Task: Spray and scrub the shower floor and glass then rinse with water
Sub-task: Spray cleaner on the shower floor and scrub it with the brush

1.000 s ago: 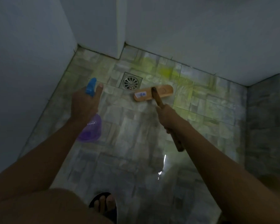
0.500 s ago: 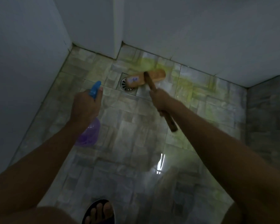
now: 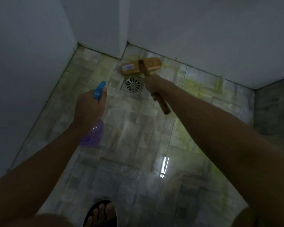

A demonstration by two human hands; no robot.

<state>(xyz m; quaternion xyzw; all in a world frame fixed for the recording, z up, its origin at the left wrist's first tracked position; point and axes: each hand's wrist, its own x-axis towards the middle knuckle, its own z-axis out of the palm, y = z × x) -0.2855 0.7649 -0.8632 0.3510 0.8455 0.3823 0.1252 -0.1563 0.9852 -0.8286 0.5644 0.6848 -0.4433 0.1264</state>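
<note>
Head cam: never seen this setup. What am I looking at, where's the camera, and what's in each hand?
There is no robot here. These are a person's two bare arms, filmed by one wide-angle camera worn on the head and looking down into a shower corner. The left hand grips a spray bottle with a purple body and a blue nozzle. The right hand grips the wooden handle of a brush. The brush head sits on the tiles at the foot of the wall, just beyond the round metal drain. The tiled floor looks wet, with yellow-green patches toward the right. At the bottom edge is a foot in a dark sandal.
</note>
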